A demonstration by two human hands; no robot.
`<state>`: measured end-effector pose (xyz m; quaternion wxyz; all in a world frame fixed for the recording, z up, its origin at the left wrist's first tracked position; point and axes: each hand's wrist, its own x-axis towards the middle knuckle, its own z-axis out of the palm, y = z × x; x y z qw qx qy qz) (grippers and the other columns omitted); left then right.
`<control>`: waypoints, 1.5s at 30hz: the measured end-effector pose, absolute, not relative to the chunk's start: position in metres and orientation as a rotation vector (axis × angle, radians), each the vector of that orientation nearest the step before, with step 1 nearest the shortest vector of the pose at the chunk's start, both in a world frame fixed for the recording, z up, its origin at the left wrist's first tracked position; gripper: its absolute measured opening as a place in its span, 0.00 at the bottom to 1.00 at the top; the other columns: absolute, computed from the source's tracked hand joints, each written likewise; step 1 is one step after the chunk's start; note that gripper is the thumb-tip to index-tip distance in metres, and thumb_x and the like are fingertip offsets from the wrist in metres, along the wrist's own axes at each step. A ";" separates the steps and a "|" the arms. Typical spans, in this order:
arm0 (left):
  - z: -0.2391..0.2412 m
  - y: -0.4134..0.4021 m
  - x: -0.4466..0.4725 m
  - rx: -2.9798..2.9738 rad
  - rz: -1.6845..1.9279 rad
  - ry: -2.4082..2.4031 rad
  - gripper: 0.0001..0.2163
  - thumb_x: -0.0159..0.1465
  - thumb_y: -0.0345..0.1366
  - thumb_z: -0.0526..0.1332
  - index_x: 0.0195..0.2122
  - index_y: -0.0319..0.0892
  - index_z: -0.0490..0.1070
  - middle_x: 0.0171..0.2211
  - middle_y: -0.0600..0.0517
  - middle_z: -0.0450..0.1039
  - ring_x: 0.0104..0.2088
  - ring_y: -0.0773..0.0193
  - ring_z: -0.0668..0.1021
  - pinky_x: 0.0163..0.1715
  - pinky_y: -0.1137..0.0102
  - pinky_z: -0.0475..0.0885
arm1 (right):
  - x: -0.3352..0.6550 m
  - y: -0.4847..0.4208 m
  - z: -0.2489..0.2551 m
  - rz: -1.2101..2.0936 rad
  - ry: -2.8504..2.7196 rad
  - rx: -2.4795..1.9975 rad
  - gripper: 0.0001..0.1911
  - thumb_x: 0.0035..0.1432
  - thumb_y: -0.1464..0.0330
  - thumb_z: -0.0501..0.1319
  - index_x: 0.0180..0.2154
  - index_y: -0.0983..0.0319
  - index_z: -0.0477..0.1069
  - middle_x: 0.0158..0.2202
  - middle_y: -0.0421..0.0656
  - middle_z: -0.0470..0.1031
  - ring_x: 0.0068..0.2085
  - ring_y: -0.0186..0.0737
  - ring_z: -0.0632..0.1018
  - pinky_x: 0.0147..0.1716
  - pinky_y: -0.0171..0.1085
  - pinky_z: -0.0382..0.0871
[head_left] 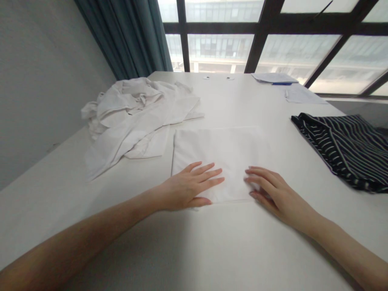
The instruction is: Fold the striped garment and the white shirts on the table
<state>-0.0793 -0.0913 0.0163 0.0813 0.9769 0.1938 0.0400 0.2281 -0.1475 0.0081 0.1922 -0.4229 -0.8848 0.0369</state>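
Note:
A white garment folded into a flat rectangle (218,151) lies on the white table (194,250) in front of me. My left hand (189,186) rests flat on its near left part, fingers stretched out and pointing right. My right hand (273,190) lies flat on its near right edge, fingers extended and pointing left. The fingertips of both hands sit a short gap apart. Neither hand holds anything.
A crumpled heap of white clothes (136,115) lies at the left. A dark striped folded garment (345,145) sits at the right edge. Papers and a blue pen (280,81) lie at the far side by the window. A grey wall runs along the left.

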 end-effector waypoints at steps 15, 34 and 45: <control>0.011 -0.087 -0.080 2.922 0.453 0.785 0.20 0.67 0.40 0.59 0.59 0.41 0.66 0.60 0.46 0.68 0.64 0.54 0.66 0.65 0.54 0.52 | 0.243 -0.138 0.001 0.111 -2.413 -1.476 0.22 0.69 0.63 0.50 0.61 0.60 0.61 0.62 0.49 0.67 0.64 0.46 0.65 0.60 0.51 0.63; 0.008 -0.078 -0.089 2.597 0.605 0.722 0.20 0.60 0.25 0.52 0.52 0.44 0.72 0.55 0.50 0.74 0.60 0.61 0.71 0.63 0.57 0.59 | 0.273 -0.125 -0.001 0.210 -1.716 -1.803 0.22 0.62 0.55 0.54 0.50 0.63 0.70 0.38 0.48 0.73 0.33 0.43 0.74 0.34 0.44 0.71; 0.024 -0.078 -0.093 2.611 0.348 0.729 0.31 0.53 0.19 0.50 0.58 0.46 0.67 0.60 0.52 0.69 0.63 0.63 0.67 0.64 0.56 0.56 | 0.267 -0.130 0.006 0.385 -1.664 -1.856 0.27 0.58 0.50 0.58 0.53 0.59 0.69 0.28 0.39 0.69 0.23 0.35 0.69 0.26 0.37 0.66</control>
